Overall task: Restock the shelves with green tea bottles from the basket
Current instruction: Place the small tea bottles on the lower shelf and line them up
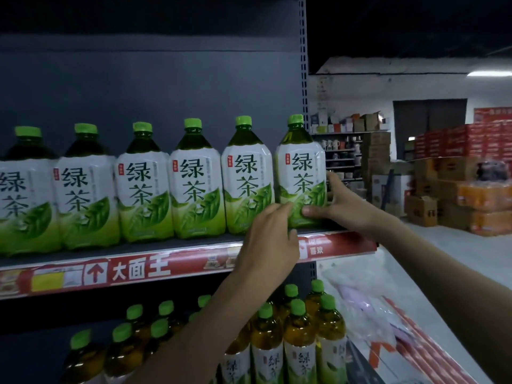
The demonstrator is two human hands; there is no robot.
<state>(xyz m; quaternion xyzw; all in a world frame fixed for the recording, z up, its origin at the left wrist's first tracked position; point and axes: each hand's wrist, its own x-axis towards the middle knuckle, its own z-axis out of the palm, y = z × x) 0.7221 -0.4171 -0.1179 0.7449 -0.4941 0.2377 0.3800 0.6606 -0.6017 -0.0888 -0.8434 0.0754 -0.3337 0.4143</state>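
Observation:
Several large green tea bottles with green caps stand in a row on the upper shelf (177,246). The rightmost bottle (300,173) stands upright at the shelf's right end. My right hand (336,202) grips its lower right side, thumb across the front. My left hand (266,239) touches the bottle's lower left with its fingertips, fingers fairly straight. The basket is not in view.
Smaller green tea bottles (299,336) fill the shelf below. A red price strip (133,268) runs along the upper shelf's edge. To the right, an aisle floor (443,253) leads to stacked cardboard and red boxes (457,173) and a far shelf of goods.

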